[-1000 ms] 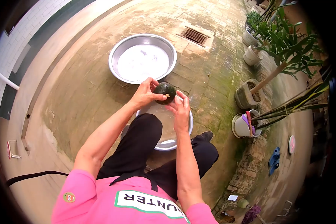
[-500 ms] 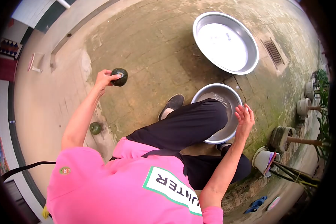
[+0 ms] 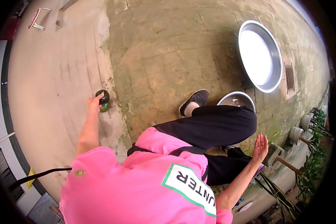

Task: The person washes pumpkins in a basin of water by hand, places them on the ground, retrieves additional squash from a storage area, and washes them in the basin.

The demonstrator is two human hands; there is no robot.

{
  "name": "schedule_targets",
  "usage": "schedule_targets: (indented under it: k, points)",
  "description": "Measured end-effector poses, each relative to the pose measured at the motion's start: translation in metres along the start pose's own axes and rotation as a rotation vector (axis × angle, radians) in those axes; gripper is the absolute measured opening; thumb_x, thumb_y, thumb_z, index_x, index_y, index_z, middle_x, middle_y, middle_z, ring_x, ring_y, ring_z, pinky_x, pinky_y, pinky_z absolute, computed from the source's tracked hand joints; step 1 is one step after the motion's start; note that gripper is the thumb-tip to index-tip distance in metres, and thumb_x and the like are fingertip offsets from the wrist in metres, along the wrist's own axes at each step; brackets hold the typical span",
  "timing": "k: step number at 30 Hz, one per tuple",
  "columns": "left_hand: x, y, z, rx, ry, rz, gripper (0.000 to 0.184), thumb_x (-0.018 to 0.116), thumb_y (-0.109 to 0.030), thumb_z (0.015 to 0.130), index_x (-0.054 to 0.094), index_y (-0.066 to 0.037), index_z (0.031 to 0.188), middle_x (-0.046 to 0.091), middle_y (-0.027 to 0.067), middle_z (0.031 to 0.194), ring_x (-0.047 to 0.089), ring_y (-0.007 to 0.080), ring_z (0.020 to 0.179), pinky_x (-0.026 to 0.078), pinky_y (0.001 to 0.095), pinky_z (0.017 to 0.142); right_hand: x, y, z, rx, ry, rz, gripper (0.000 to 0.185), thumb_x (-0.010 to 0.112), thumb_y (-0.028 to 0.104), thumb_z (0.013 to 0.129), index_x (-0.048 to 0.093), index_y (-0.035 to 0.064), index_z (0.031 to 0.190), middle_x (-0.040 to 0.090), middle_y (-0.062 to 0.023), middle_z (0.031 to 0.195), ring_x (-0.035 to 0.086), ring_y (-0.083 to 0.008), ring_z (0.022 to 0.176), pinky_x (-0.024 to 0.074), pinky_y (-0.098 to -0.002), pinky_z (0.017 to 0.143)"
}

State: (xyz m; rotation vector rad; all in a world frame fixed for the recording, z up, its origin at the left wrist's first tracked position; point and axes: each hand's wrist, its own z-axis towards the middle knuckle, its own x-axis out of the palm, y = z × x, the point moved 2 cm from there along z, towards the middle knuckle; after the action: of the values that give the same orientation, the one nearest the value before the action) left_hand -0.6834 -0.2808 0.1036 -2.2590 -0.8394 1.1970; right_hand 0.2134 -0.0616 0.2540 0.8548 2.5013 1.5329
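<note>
My left hand (image 3: 95,102) is stretched out to the left, its fingers round a dark green round squash (image 3: 103,97). Just below that squash in the view, a second green squash (image 3: 105,108) rests on the paved ground; whether the two touch I cannot tell. My right hand (image 3: 260,148) is off to the right beside my knee, holding nothing, its fingers apart. Beyond my knee stands a smaller metal basin (image 3: 227,96), partly hidden by my leg, with what looks like water in it. A larger metal basin (image 3: 278,71) is farther off at the upper right.
A floor drain grate (image 3: 289,77) lies right of the larger basin. Potted plants (image 3: 306,121) line the right side. At the upper left is a small stool (image 3: 34,18). My shoe (image 3: 198,99) is near the smaller basin. A dark strap or cable runs at lower left.
The view has turned left. My left hand has carried the dark squash from over the smaller basin to beside the other squash. My right hand has let go of it and moved away.
</note>
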Motion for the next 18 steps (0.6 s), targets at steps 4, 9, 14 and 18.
schedule_targets:
  k: [4, 9, 14, 18]
  points:
    - [0.013, -0.008, 0.011, 0.045, 0.022, 0.062, 0.038, 0.093, -0.023, 0.066, 0.069, 0.001, 0.083, 0.069, 0.0084, 0.078, 0.063, 0.0187, 0.062, 0.046, 0.0324, 0.053, -0.004, 0.029, -0.016, -0.024, -0.059, 0.016, 0.045, 0.056, 0.024, 0.105, 0.053, -0.0059, 0.138, 0.053, -0.0268, 0.144, 0.053, -0.036, 0.135, 0.0527, -0.0406, 0.105]
    - [0.03, -0.006, 0.046, 0.112, 0.084, 0.013, 0.036, 0.093, -0.018, 0.066, 0.069, 0.004, 0.081, 0.068, 0.0072, 0.076, 0.062, 0.0169, 0.063, 0.05, 0.0345, 0.06, 0.013, 0.058, -0.043, -0.106, -0.083, -0.039, 0.045, 0.055, 0.023, 0.105, 0.052, -0.0068, 0.138, 0.056, -0.0265, 0.14, 0.057, -0.0347, 0.13, 0.0555, -0.039, 0.102]
    - [0.038, 0.032, 0.11, 0.136, 0.057, 0.143, 0.038, 0.093, -0.016, 0.064, 0.07, 0.006, 0.084, 0.071, 0.011, 0.08, 0.065, 0.0202, 0.071, 0.052, 0.0377, 0.068, 0.033, 0.074, -0.077, -0.132, -0.12, -0.108, 0.046, 0.054, 0.023, 0.106, 0.05, -0.0064, 0.14, 0.057, -0.0257, 0.14, 0.058, -0.0341, 0.128, 0.0553, -0.0377, 0.101]
    - [0.034, 0.062, 0.151, 0.134, 0.046, 0.118, 0.042, 0.093, -0.016, 0.063, 0.071, 0.006, 0.09, 0.072, 0.0117, 0.085, 0.066, 0.0206, 0.074, 0.052, 0.0374, 0.07, 0.023, 0.087, -0.093, -0.138, -0.067, -0.059, 0.045, 0.054, 0.021, 0.105, 0.051, -0.0063, 0.14, 0.055, -0.0247, 0.144, 0.055, -0.035, 0.133, 0.0529, -0.0402, 0.105]
